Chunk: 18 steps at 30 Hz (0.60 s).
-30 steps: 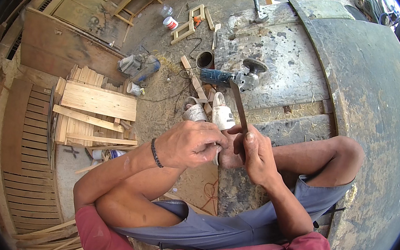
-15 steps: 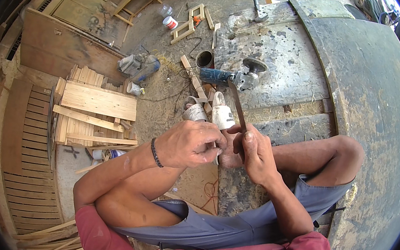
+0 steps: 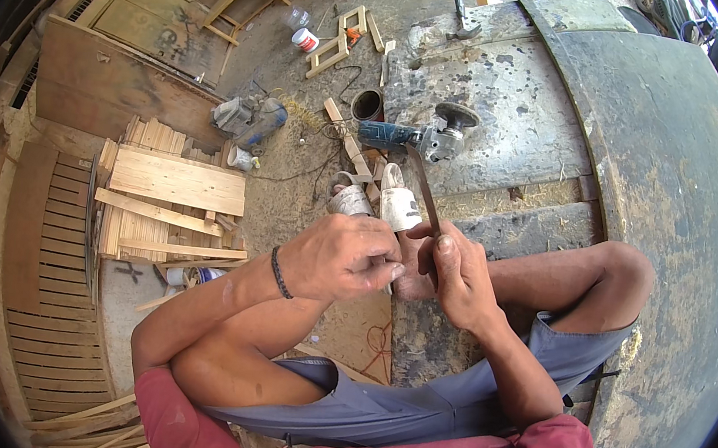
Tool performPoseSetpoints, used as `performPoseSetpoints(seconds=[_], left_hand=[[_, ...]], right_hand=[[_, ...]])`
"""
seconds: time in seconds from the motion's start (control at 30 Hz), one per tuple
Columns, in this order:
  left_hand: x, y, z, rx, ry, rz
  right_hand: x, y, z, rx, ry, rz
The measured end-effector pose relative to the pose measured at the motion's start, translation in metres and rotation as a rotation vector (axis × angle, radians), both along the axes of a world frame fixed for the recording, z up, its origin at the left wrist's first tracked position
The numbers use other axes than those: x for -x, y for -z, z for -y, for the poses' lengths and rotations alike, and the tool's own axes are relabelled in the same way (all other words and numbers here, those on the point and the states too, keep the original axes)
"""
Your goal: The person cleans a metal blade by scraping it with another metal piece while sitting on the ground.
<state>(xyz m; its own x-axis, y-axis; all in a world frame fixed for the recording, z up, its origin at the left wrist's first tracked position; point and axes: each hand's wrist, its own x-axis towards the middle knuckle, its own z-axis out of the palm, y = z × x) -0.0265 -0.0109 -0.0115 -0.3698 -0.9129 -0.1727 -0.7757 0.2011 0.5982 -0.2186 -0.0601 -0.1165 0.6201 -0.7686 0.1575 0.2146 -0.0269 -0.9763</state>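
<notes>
In front of me, my right hand (image 3: 461, 277) is wrapped round a narrow, flat, dark metal blade (image 3: 428, 191), the thumb pressed along it. The blade tilts up and away, its far tip overlapping the view of a blue angle grinder (image 3: 390, 135) lying on the worn board. My left hand (image 3: 344, 262) is beside the right one, its fingers curled and pinched together; whatever lies between them, if anything, is hidden. A small gap separates the two hands. Beyond them are my feet in white slippers (image 3: 399, 208).
Stacked planks (image 3: 178, 180) lie at the left, with a blue-grey power tool (image 3: 252, 119) behind them. A dark round can (image 3: 368, 105) stands by the grinder. Farther off are a hammer (image 3: 464, 18), a wooden frame (image 3: 333, 53) and a white-and-red tub (image 3: 306, 40). Cords cross the floor.
My left hand has shifted slightly, its thumb tip turning a little more into view. The blade in my right hand has barely moved; the grinder stays put.
</notes>
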Motion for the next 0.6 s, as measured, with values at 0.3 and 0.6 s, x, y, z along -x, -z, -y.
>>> performPoseSetpoints(seconds=[0.3, 0.6], left_hand=[[0.0033, -0.0011, 0.0015, 0.016, -0.176, -0.063], [0.0004, 0.0014, 0.0027, 0.085, -0.087, -0.036]], right_hand=[[0.0004, 0.0010, -0.0007, -0.007, -0.006, 0.018], [-0.0008, 0.0019, -0.0011, -0.004, -0.005, 0.023]])
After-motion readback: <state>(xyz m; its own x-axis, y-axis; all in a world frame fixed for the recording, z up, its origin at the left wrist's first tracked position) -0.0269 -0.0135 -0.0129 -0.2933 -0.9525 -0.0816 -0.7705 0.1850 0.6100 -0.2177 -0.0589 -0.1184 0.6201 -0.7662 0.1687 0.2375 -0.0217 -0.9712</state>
